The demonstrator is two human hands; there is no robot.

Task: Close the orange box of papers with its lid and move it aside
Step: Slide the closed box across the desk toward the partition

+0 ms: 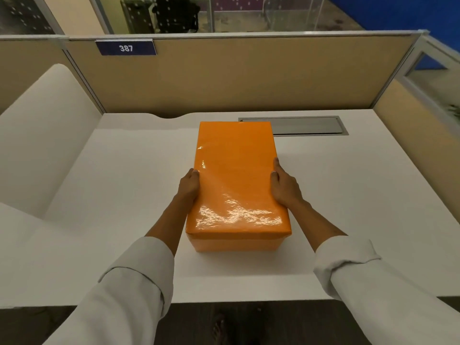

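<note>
1. Orange box (236, 240) w/ lid (236, 175) on stood mid-table (112, 195), long axis running from near edge toward far edge.
2. Left hand (189, 184) & right hand (285, 186) pressed flat vs. lid's long sides, nearer its front end; grip held the lidded box between them.
3. Both hands equally near; either side edge lay open for the shift, prob.

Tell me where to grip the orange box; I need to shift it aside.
Grip the box on its two long sides, below the lid's rim, one hand from each side, as the left hand and right hand do. The glossy top offers no hold.
</note>
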